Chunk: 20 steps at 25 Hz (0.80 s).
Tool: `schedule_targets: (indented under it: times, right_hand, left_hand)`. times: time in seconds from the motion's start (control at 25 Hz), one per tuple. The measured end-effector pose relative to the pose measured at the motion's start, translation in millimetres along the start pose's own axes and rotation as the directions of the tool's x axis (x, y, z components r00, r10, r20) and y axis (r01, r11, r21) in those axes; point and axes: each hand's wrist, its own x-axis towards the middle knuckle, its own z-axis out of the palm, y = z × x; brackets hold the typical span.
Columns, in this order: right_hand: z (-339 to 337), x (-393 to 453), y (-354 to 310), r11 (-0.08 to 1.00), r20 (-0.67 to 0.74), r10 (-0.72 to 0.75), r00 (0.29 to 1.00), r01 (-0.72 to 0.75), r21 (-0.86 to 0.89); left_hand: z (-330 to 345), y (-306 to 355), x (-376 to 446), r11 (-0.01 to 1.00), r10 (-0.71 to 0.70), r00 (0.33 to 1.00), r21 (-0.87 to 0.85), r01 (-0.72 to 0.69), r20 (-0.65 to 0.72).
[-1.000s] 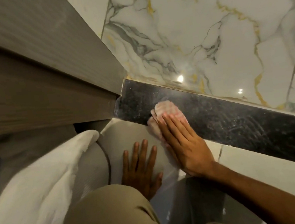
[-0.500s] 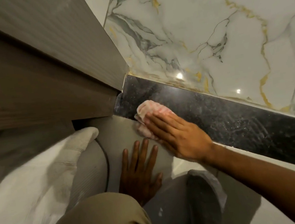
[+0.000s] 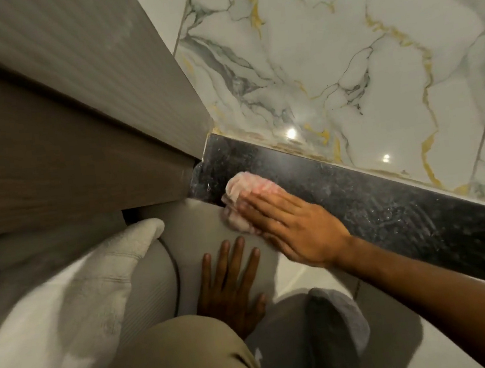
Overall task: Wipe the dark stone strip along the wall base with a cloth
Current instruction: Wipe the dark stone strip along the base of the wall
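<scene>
A dark speckled stone strip (image 3: 391, 211) runs along the base of the marble wall, from the cabinet corner down to the right edge. My right hand (image 3: 295, 223) lies flat with straight fingers on a crumpled pale pink cloth (image 3: 239, 193) and presses it against the strip's left end. The cloth's lower part reaches the floor tile. My left hand (image 3: 229, 286) rests flat on the light floor with fingers spread, just below the cloth and holding nothing.
A wood-grain cabinet (image 3: 60, 129) overhangs on the left, ending at the strip's corner. A white towel (image 3: 67, 312) lies at lower left beside a curved grey ribbed object (image 3: 153, 286). My beige-clad knee (image 3: 180, 362) and a grey slipper (image 3: 335, 325) are at the bottom. White marble wall (image 3: 341, 49) rises above.
My right hand slid the cloth leftward along the strip toward the cabinet corner. The left hand stayed planted on the floor.
</scene>
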Motion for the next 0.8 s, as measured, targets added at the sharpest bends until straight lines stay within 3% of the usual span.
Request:
schedule_targets:
  times: [0.08, 0.2, 0.24, 0.36, 0.44, 0.48, 0.6, 0.68, 0.76, 0.8]
  right_hand:
    - [-6, 21, 10, 0.991, -0.056, 0.134, 0.989, -0.135, -0.019]
    - [-5, 77, -8, 0.923, -0.153, 0.386, 0.91, -0.382, 0.051]
    - [-2, 80, -13, 0.924, -0.144, 0.383, 0.913, -0.374, 0.081]
    - [-1, 22, -8, 0.987, -0.037, 0.16, 0.986, -0.16, 0.001]
    - [-8, -18, 0, 0.984, -0.002, 0.178, 0.984, -0.178, -0.033]
    - [-9, -16, 0, 0.964, -0.026, 0.262, 0.965, -0.263, -0.035]
    - [-10, 59, -15, 0.821, -0.082, 0.569, 0.818, -0.559, 0.118]
    - [0, 83, -27, 0.893, -0.093, 0.442, 0.892, -0.428, 0.141]
    - [8, 49, -30, 0.973, -0.08, 0.225, 0.971, -0.218, 0.078]
    - [6, 17, -29, 0.98, -0.058, 0.192, 0.98, -0.189, 0.056]
  left_hand:
    - [2, -1, 1, 1.0, 0.003, 1.0, 0.013, -0.004, 0.013]
    - [4, -2, -1, 1.0, 0.003, 1.0, 0.013, -0.003, 0.018]
    - [3, -1, -1, 1.0, 0.0, 1.0, 0.007, 0.0, 0.021]
    - [0, -1, 0, 1.0, -0.004, 1.0, 0.001, 0.004, 0.03]
    - [-3, 0, 1, 1.0, -0.002, 0.999, 0.02, 0.001, 0.038]
    - [-4, 0, 1, 0.999, 0.002, 0.999, 0.032, -0.003, 0.036]
    - [-5, 0, 3, 1.0, 0.004, 1.0, 0.025, -0.005, 0.018]
    - [-4, -2, 1, 1.0, 0.009, 1.0, 0.024, -0.009, 0.014]
    - [-1, -3, 1, 1.0, 0.014, 1.0, 0.011, -0.014, 0.012]
    - [0, -2, 1, 1.0, 0.016, 1.0, 0.011, -0.016, 0.011]
